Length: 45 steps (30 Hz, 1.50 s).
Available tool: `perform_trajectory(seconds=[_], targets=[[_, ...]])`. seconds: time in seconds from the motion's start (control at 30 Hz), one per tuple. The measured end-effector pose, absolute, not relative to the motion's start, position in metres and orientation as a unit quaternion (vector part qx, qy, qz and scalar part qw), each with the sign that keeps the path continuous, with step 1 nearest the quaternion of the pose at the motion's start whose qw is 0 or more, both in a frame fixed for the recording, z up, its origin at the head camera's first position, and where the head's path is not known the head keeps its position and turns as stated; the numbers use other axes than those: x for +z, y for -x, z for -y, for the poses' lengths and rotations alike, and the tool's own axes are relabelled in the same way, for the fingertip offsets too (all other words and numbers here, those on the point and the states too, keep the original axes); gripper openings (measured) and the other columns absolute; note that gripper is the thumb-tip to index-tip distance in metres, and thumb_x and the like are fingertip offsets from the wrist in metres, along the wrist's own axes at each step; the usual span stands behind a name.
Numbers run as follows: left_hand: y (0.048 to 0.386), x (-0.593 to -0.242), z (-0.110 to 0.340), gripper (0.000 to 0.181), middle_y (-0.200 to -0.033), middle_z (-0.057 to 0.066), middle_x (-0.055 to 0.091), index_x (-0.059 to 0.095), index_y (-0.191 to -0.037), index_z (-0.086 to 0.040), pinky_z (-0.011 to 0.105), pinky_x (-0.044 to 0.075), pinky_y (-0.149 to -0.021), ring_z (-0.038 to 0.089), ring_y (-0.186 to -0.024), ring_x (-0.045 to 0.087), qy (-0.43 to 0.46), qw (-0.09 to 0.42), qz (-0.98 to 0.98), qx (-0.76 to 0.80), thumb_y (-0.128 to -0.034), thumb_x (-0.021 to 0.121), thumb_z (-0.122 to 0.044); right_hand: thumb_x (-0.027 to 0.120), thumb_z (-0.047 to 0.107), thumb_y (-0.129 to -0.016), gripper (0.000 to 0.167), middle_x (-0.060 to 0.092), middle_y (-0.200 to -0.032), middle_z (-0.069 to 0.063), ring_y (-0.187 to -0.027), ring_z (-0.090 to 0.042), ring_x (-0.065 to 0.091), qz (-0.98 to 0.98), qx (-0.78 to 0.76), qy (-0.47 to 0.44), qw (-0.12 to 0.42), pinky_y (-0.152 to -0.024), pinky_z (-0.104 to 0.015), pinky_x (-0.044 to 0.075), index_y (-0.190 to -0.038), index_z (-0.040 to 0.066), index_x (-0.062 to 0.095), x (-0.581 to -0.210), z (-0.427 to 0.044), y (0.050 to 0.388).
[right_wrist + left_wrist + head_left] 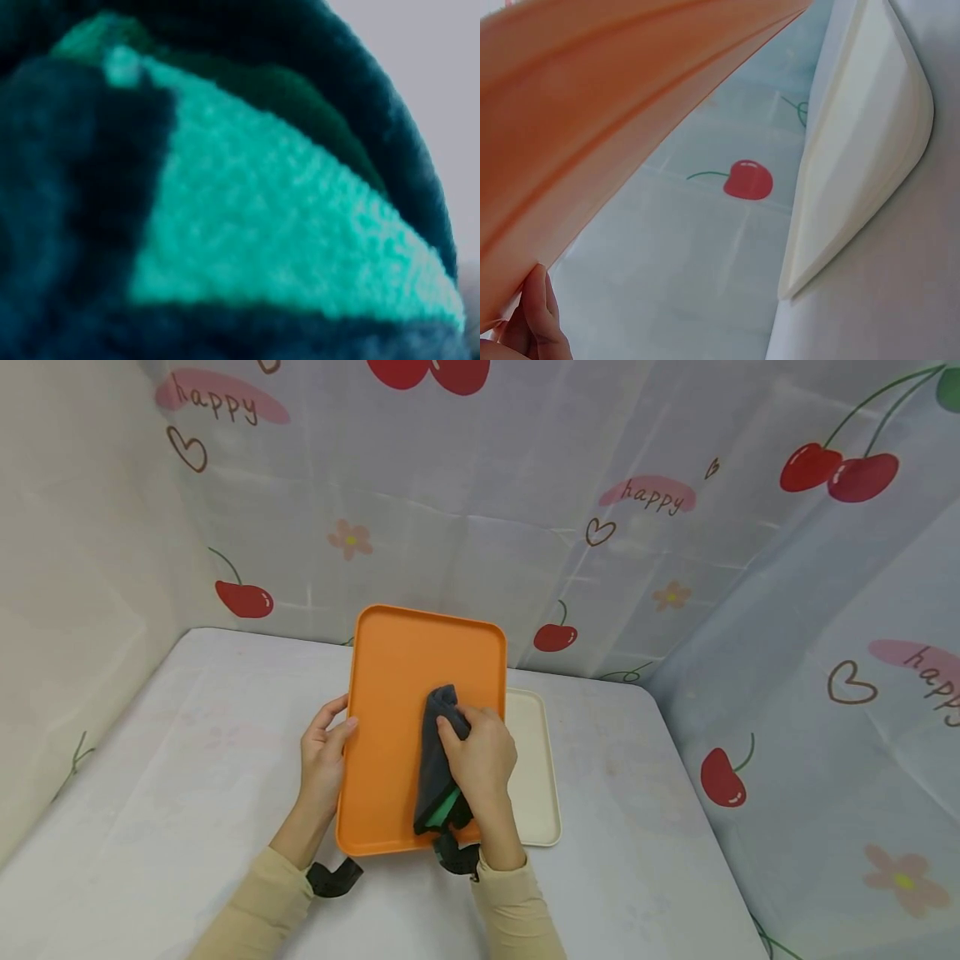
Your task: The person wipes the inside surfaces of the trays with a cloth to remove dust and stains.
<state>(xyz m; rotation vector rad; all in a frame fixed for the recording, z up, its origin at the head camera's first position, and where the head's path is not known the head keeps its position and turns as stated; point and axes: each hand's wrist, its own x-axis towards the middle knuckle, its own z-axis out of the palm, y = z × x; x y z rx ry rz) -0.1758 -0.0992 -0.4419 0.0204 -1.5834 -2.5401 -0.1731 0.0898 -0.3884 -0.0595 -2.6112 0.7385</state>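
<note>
An orange tray (397, 693) is held up off the table, its inner face toward the head camera. My left hand (324, 760) grips its left edge, thumb on the rim; the left wrist view has the fingers (540, 315) at the tray's edge. My right hand (483, 752) pinches a folded dark grey cloth (435, 768) with a green part, against the right half of the tray. Close up in the right wrist view, the cloth's green fabric (270, 202) fills the middle between dark folds. The right hand's fingertips are partly hidden by the cloth.
Behind the orange tray, a cream tray (534, 768) lies on the white table (622, 827), partly covered from the head view. A curtain (465, 552) printed with cherries and flowers hangs behind the table and along its right side.
</note>
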Motion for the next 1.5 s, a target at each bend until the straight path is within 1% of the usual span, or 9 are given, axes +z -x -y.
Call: perform_trajectory(seconds=[0.1, 0.2, 0.33, 0.47, 0.63, 0.73, 0.97, 1.23, 1.5], targets=[[0.176, -0.442, 0.098, 0.023, -0.094, -0.006, 0.069, 0.057, -0.124, -0.015, 0.022, 0.059, -0.064, 0.007, -0.075, 0.068, -0.006, 0.075, 0.527, -0.847, -0.1014, 0.052, -0.013, 0.073, 0.037, -0.086, 0.031, 0.069, -0.091, -0.006, -0.076, -0.026, 0.065, 0.941, 0.263, 0.009, 0.213, -0.059, -0.036, 0.053, -0.109, 0.015, 0.076, -0.386, -0.085, 0.171], [0.176, -0.442, 0.097, 0.023, -0.093, -0.006, 0.069, 0.057, -0.124, -0.015, 0.022, 0.059, -0.064, 0.007, -0.074, 0.068, -0.003, 0.076, 0.530, -0.845, -0.1014, 0.052, -0.013, 0.073, 0.037, -0.086, 0.031, 0.068, -0.088, -0.005, -0.073, -0.023, 0.064, 0.942, 0.257, -0.007, 0.217, -0.055, -0.031, 0.050, -0.107, 0.014, 0.076, -0.384, -0.079, 0.169], [0.176, -0.443, 0.096, 0.024, -0.094, -0.006, 0.070, 0.057, -0.125, -0.014, 0.022, 0.059, -0.065, 0.008, -0.075, 0.069, -0.001, 0.074, 0.536, -0.841, -0.1012, 0.052, -0.013, 0.073, 0.038, -0.087, 0.031, 0.067, -0.086, -0.004, -0.068, -0.018, 0.060, 0.944, 0.241, -0.029, 0.224, -0.051, -0.023, 0.045, -0.106, 0.014, 0.077, -0.382, -0.071, 0.167], [0.177, -0.445, 0.095, 0.026, -0.097, -0.006, 0.071, 0.055, -0.127, -0.012, 0.023, 0.060, -0.067, 0.009, -0.078, 0.070, 0.002, 0.069, 0.539, -0.839, -0.1014, 0.052, -0.014, 0.073, 0.039, -0.087, 0.030, 0.065, -0.083, -0.002, -0.060, -0.014, 0.056, 0.948, 0.213, -0.046, 0.230, -0.048, -0.019, 0.039, -0.105, 0.016, 0.077, -0.382, -0.063, 0.166], [0.176, -0.446, 0.093, 0.030, -0.101, -0.005, 0.070, 0.052, -0.132, -0.010, 0.025, 0.060, -0.070, 0.009, -0.081, 0.071, 0.004, 0.061, 0.545, -0.836, -0.1019, 0.051, -0.016, 0.074, 0.040, -0.086, 0.030, 0.063, -0.078, -0.001, -0.055, -0.012, 0.053, 0.949, 0.188, -0.065, 0.243, -0.045, -0.017, 0.036, -0.104, 0.017, 0.078, -0.381, -0.054, 0.164], [0.176, -0.448, 0.092, 0.030, -0.101, -0.006, 0.071, 0.052, -0.131, -0.011, 0.025, 0.060, -0.070, 0.009, -0.081, 0.071, 0.008, 0.058, 0.536, -0.842, -0.1018, 0.052, -0.016, 0.075, 0.039, -0.084, 0.030, 0.062, -0.076, -0.001, -0.051, -0.011, 0.051, 0.948, 0.180, -0.081, 0.251, -0.043, -0.016, 0.034, -0.103, 0.017, 0.078, -0.380, -0.049, 0.162], [0.175, -0.449, 0.091, 0.023, -0.090, -0.009, 0.074, 0.056, -0.125, -0.017, 0.020, 0.059, -0.067, 0.006, -0.077, 0.071, 0.023, 0.058, 0.517, -0.854, -0.1016, 0.053, -0.018, 0.076, 0.039, -0.083, 0.029, 0.060, -0.071, 0.001, -0.048, -0.010, 0.048, 0.941, 0.179, -0.111, 0.264, -0.041, -0.014, 0.028, -0.102, 0.017, 0.078, -0.381, -0.039, 0.159], [0.174, -0.449, 0.092, 0.023, -0.093, -0.008, 0.074, 0.058, -0.124, -0.017, 0.019, 0.058, -0.064, 0.006, -0.075, 0.070, 0.035, 0.063, 0.514, -0.855, -0.1025, 0.051, -0.022, 0.076, 0.038, -0.084, 0.028, 0.062, -0.075, 0.001, -0.053, -0.011, 0.053, 0.935, 0.186, -0.137, 0.270, -0.044, -0.015, 0.034, -0.102, 0.016, 0.078, -0.383, -0.034, 0.158], [0.174, -0.449, 0.091, 0.020, -0.089, -0.007, 0.075, 0.060, -0.120, -0.019, 0.019, 0.058, -0.062, 0.006, -0.072, 0.070, 0.036, 0.072, 0.515, -0.854, -0.1028, 0.051, -0.021, 0.075, 0.037, -0.085, 0.029, 0.060, -0.073, 0.001, -0.051, -0.010, 0.049, 0.935, 0.200, -0.140, 0.258, -0.042, -0.014, 0.030, -0.104, 0.016, 0.077, -0.383, -0.035, 0.157]])
